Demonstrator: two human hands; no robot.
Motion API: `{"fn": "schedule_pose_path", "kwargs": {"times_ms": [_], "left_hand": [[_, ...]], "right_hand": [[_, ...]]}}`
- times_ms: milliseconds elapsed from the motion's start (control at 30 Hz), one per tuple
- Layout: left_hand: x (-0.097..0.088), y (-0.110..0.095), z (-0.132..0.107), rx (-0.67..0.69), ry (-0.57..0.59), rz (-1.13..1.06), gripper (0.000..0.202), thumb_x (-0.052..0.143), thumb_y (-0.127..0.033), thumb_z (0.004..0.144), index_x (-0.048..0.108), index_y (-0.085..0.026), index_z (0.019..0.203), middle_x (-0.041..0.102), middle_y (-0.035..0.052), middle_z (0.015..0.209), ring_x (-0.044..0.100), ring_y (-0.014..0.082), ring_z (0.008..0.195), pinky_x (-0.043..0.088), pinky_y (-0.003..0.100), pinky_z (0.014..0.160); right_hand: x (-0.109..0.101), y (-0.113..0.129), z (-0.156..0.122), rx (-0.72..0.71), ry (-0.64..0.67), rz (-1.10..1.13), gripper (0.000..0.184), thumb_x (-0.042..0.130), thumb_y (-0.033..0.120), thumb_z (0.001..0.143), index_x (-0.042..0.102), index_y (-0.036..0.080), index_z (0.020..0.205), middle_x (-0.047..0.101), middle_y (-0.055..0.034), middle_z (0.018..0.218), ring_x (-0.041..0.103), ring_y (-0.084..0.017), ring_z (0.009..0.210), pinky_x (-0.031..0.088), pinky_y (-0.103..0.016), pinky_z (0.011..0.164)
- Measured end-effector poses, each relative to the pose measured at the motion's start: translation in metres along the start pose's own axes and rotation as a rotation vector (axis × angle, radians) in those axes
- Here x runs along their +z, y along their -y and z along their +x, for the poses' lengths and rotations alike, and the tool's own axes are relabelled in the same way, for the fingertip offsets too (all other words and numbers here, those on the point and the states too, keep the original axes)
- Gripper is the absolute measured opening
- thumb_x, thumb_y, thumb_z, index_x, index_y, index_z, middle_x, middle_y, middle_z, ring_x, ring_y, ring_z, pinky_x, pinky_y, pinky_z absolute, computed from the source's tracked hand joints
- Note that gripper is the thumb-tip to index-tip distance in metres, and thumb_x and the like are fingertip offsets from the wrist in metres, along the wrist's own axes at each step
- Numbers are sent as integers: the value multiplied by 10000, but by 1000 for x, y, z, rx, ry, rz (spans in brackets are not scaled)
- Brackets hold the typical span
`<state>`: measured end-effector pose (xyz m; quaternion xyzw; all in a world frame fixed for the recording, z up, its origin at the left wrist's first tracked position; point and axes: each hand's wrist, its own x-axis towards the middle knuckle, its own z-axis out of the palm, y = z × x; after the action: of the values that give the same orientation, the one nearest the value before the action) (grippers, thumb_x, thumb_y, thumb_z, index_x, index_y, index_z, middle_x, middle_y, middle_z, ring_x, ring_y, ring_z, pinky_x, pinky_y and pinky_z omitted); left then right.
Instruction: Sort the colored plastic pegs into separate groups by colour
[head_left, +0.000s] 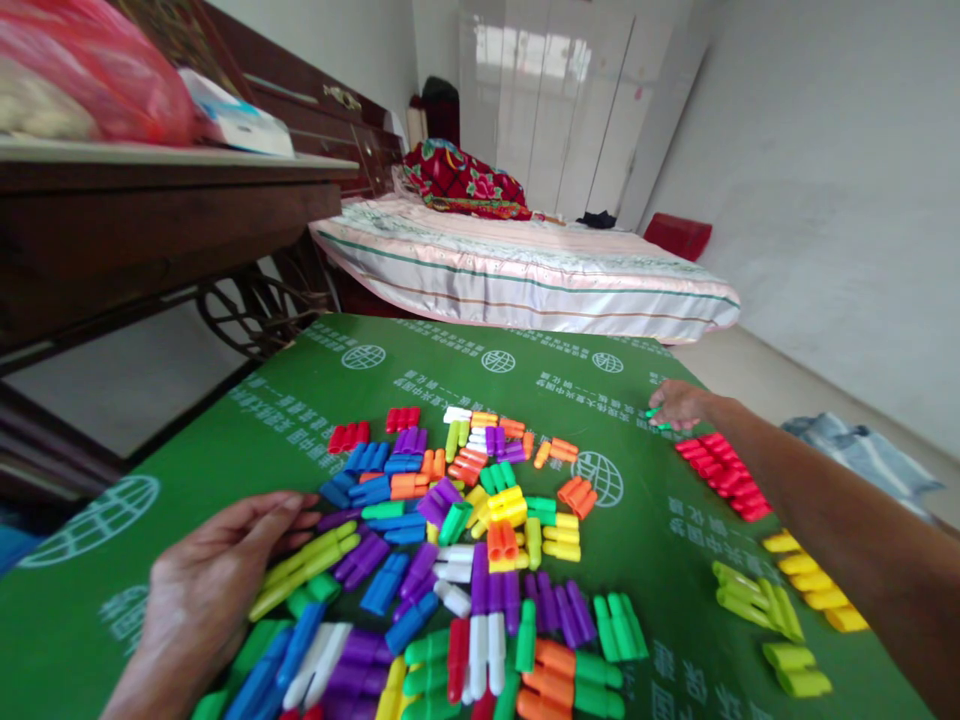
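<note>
Closely pinched right fingers (666,400) holding a green piece (651,412), left fingers (281,512) curled by lime pieces (306,566), hold unclear

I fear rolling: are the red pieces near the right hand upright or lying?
Lying: the red pieces rest lengthwise on the green board.
</note>
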<state>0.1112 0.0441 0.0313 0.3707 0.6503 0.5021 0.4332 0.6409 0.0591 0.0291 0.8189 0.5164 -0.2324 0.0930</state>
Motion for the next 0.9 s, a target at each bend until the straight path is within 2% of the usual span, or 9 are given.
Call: {"fn": "schedule_pose_path", "kwargs": {"times_ms": [133,300,467,533,633,733,767,800,900], "left_hand": [[1,-5,-4,-1,-4,5,329,713,-387,418,689,-209,694,730,-9,724,645,93,622,501,80,504],[1,0,0,20,-6,-29,260,705,-341,473,692,-206,695,725,-11,713,647,92,613,518,92,535],[-1,11,10,34,12,-48,201,699,-295,542,682,-180,705,726,5,731,646,92,598,531,112,536],[-1,14,10,40,5,-59,178,692,-274,567,675,-170,710,722,4,726,646,87,600,532,112,551],[0,14,9,49,8,-50,164,684,-251,607,672,-156,741,725,12,752,645,79,611,534,116,575],[0,14,9,49,23,-40,172,692,-248,630,670,-145,766,728,22,780,641,78,611,536,123,580],[0,14,10,48,28,-41,176,696,-249,631,669,-142,768,728,24,782,643,79,613,537,125,582],[0,15,10,50,30,-41,180,700,-251,630,669,-141,769,728,27,782,645,82,615,540,127,581],[0,14,12,63,19,-36,185,698,-258,620,672,-139,759,729,36,787,651,97,615,550,144,567]], "right_hand": [[1,-1,-2,40,-2,57,524,604,196,841,477,29,1321,610,-29,549,566,-145,468,457,-255,514],[-3,1,-9,22,-65,88,573,570,279,881,417,28,1373,609,-42,572,573,-164,493,459,-265,502],[-13,13,-31,-56,-108,85,529,593,329,857,512,77,1315,652,-83,715,598,-182,589,475,-276,529],[-12,24,-51,-131,-132,58,498,623,338,829,566,119,1273,668,-81,797,606,-179,645,478,-273,577],[-1,45,-97,-353,-116,19,470,655,378,788,630,171,1209,672,-39,829,608,-164,710,459,-252,632],[22,68,-152,-523,67,80,500,637,450,782,625,219,1226,634,22,672,568,-136,594,386,-231,533],[32,76,-169,-570,115,84,494,646,444,778,627,230,1223,649,19,692,576,-134,600,382,-232,539],[41,84,-184,-609,132,66,479,659,438,770,635,242,1206,670,10,728,593,-139,622,383,-237,555],[67,104,-214,-660,90,-100,341,672,489,753,694,242,986,693,-29,790,638,-208,740,408,-284,629]]}}
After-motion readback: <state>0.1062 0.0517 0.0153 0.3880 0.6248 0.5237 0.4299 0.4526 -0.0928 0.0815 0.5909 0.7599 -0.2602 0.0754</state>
